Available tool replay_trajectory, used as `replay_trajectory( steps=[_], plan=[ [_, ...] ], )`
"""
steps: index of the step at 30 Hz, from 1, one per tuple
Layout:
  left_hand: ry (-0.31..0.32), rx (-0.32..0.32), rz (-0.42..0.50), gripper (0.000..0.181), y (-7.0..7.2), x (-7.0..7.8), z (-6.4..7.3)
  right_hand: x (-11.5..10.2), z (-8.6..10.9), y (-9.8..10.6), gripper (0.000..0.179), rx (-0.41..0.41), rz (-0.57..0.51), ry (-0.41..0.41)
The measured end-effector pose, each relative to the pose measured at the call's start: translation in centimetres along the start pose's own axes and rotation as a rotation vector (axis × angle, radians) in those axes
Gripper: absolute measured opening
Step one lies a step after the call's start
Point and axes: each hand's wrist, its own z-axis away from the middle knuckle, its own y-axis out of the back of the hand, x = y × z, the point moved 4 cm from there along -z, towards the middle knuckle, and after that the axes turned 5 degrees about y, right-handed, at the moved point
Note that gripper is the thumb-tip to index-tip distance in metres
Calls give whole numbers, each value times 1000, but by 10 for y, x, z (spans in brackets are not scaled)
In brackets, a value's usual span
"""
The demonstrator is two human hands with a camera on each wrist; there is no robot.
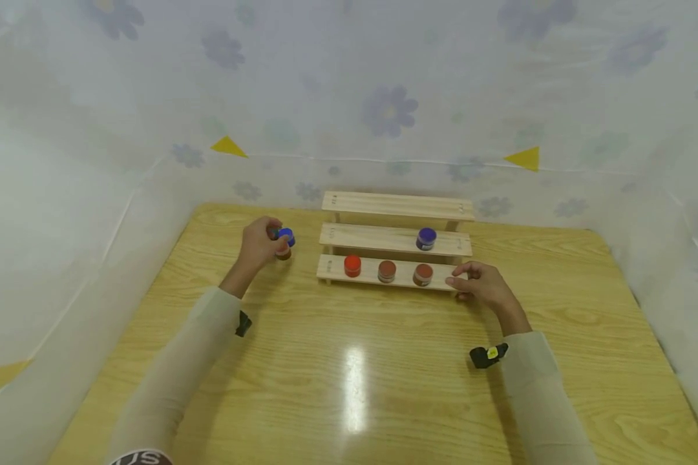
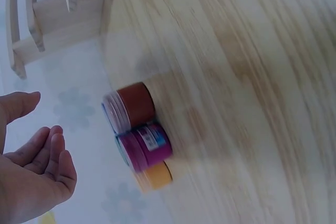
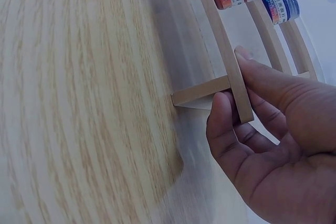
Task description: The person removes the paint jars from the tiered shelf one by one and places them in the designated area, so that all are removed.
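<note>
My left hand (image 1: 258,243) hovers over a small cluster of paint jars at the left of the table, including one with a blue top (image 1: 287,237). In the left wrist view, a brown paint jar (image 2: 137,103), a purple one (image 2: 155,145) and a yellow one (image 2: 158,176) stand close together; thumb and fingers are apart from them, holding nothing. My right hand (image 1: 484,284) pinches the right end of the lowest step of a three-step wooden rack (image 1: 378,236), thumb above and fingers below. That step bears a red jar (image 1: 352,265) and two brownish jars (image 1: 386,270).
A blue-purple jar (image 1: 426,239) stands on the rack's middle step, towards the right. Behind the wooden table (image 1: 302,361) hangs a pale flowered sheet (image 1: 326,97), which also closes in both sides. Yellow triangles (image 1: 523,159) mark the sheet.
</note>
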Motion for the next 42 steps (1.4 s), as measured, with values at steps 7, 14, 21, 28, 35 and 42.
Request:
replay_trajectory(
  steps=[7,14,21,28,35,42],
  plan=[
    [-63,-8,2,36,-15,23,2,-15,6,0,36,-5,-23,-13],
    [-116,-28,20,39,-31,45,4,-3,2,0,42,-4,-21,2],
    [-154,-32,16,42,-50,57,11,0,1,0,45,0,-24,10],
    [-185,-48,58,42,-66,74,16,-2,2,0,45,3,-30,9],
    [-222,-73,60,41,-80,80,18,1,1,-2,44,4,-34,7],
    [-273,-101,-5,42,-91,91,18,2,-1,1,43,9,-19,2]
  ],
)
